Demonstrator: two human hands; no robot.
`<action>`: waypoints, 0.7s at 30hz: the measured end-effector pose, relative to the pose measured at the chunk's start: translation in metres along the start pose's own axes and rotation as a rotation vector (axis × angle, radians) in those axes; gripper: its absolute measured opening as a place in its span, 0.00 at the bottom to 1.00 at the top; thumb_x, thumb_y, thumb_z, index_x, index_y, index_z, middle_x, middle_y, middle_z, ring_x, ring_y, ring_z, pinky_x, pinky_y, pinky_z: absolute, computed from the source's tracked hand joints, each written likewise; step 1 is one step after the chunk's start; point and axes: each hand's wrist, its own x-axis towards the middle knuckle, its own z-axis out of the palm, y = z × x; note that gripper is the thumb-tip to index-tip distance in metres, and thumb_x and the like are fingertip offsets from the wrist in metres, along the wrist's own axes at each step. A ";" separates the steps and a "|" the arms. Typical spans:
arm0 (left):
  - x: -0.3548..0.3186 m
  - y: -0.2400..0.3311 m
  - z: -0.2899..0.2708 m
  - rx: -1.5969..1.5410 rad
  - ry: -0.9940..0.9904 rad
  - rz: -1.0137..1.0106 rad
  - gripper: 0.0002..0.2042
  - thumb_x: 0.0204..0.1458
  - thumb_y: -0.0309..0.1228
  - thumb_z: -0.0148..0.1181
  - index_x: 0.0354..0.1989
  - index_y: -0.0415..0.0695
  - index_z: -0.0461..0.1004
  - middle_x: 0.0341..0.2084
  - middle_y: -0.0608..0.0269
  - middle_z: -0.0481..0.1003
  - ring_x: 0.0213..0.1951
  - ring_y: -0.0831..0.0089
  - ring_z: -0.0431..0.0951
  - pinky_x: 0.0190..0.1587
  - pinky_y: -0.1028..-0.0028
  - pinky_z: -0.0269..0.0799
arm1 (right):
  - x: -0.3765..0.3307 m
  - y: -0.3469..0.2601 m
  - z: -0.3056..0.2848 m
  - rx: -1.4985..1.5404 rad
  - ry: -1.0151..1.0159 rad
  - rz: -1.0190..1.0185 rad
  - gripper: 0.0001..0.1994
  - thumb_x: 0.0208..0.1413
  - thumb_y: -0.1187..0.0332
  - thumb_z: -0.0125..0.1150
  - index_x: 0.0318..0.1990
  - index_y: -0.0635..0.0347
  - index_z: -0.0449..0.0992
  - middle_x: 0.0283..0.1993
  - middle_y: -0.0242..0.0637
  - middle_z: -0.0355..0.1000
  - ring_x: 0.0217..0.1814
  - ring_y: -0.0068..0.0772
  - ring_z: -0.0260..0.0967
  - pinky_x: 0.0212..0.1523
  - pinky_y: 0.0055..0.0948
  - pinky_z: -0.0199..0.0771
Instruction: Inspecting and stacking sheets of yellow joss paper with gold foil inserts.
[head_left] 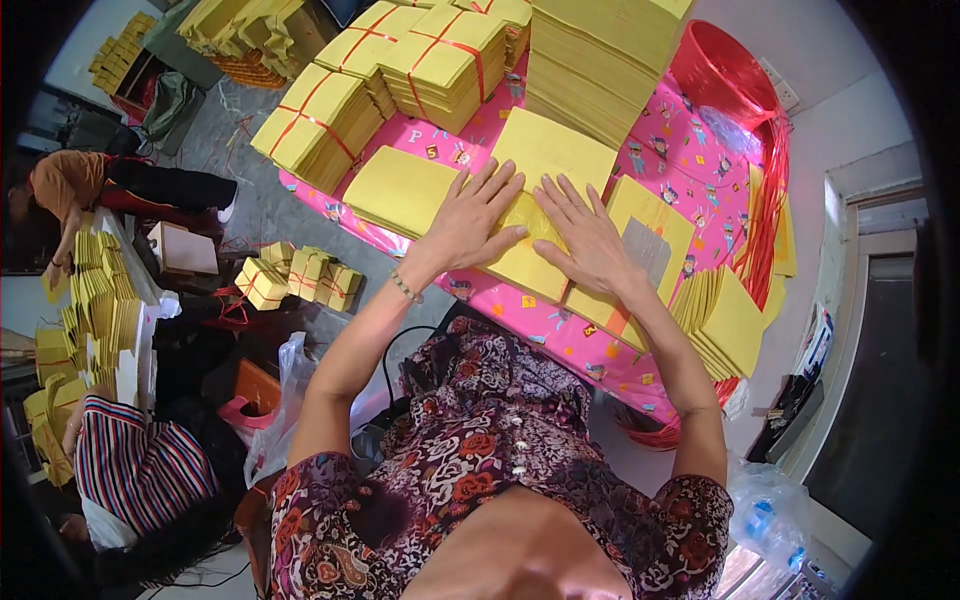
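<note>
Both my hands lie flat, fingers stretched out, on yellow paper (528, 268) at the near side of the table. My left hand (474, 220) presses its left part, thumb toward the middle. My right hand (585, 238) rests on its right part, and the two thumbs point at each other. Just beyond my fingertips is another yellow paper pile (555, 145). A low stack of yellow paper (400, 190) sits left of my left hand. To the right of my right hand is yellow paper with a grey patch (648, 250).
Red-tied yellow bundles (445, 65) and a tall yellow stack (605, 70) stand at the back of the pink-covered table (480, 300). Fanned yellow paper (722, 320), red strings (768, 220) and a red bucket (722, 75) are at right. Two people (150, 450) work at left.
</note>
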 end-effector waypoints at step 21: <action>0.008 -0.010 0.000 -0.208 0.012 -0.003 0.36 0.62 0.54 0.49 0.71 0.41 0.57 0.71 0.45 0.55 0.73 0.50 0.51 0.73 0.51 0.44 | 0.003 0.013 0.003 0.067 -0.007 -0.023 0.33 0.68 0.50 0.46 0.74 0.58 0.51 0.78 0.43 0.47 0.82 0.44 0.37 0.79 0.49 0.33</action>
